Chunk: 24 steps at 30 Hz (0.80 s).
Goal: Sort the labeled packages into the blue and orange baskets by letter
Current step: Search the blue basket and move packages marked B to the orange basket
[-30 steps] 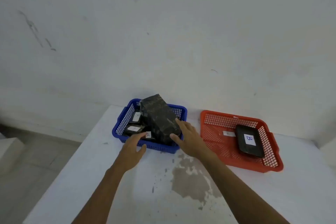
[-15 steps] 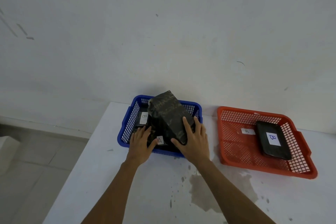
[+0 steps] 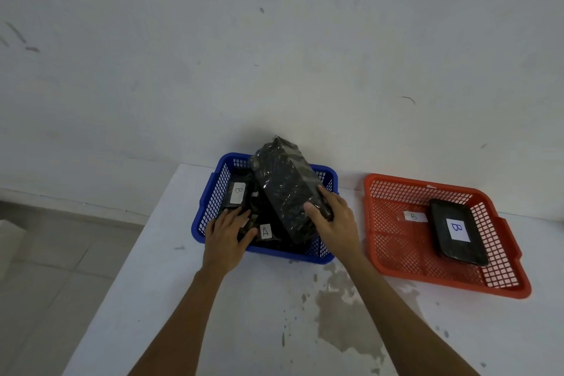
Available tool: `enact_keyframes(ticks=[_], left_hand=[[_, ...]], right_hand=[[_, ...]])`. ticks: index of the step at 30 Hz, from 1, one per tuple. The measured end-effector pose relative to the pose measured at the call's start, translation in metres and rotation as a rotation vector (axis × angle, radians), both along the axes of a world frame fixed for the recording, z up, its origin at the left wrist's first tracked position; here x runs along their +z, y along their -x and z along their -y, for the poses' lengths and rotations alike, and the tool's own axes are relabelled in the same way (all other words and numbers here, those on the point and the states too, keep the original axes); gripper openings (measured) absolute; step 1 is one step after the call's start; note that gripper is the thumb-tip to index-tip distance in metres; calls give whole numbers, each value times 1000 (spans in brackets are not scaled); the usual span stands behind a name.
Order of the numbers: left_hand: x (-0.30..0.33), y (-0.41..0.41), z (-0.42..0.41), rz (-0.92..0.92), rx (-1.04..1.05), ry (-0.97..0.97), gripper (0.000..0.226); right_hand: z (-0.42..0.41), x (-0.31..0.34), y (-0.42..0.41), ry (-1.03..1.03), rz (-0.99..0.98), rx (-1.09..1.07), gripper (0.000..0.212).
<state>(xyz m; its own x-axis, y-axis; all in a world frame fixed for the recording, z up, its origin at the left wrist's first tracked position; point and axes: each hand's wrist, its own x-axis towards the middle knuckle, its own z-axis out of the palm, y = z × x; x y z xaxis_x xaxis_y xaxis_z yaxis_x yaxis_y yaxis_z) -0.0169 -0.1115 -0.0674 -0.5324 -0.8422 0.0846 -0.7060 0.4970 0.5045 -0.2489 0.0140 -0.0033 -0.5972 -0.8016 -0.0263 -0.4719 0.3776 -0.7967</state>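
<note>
A blue basket [image 3: 210, 192] stands at the table's far left and holds several black wrapped packages. A large black package [image 3: 283, 183] leans tilted inside it, and my right hand [image 3: 334, 221] grips its lower right side. My left hand [image 3: 227, 230] rests flat on a smaller package by the basket's front left, beside a white label marked A [image 3: 265, 231]. Another package with a B label [image 3: 238, 193] lies at the basket's left. The orange basket [image 3: 393, 256] to the right holds a flat black package marked B [image 3: 457, 230] and a small B tag [image 3: 414, 217].
The white table [image 3: 171, 299] has a worn, stained patch [image 3: 345, 320] in front of the baskets. Its left edge drops to a tiled floor [image 3: 52, 268]. A grey wall rises directly behind both baskets.
Both hands have moved forward into the blue basket. My right hand has wrapped around the large package's side, and my left hand has settled onto a smaller package.
</note>
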Motion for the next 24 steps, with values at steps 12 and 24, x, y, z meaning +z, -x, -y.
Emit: enact_keyframes(ticks=[12,24], left_hand=[[5,-3,7,-79,-34,-41,52],[21,6,52,-278,114,-220,47]], right_hand=[[-1,-3,-13,114,292,-156,66],[3,2,-27,54,66,-121,98]])
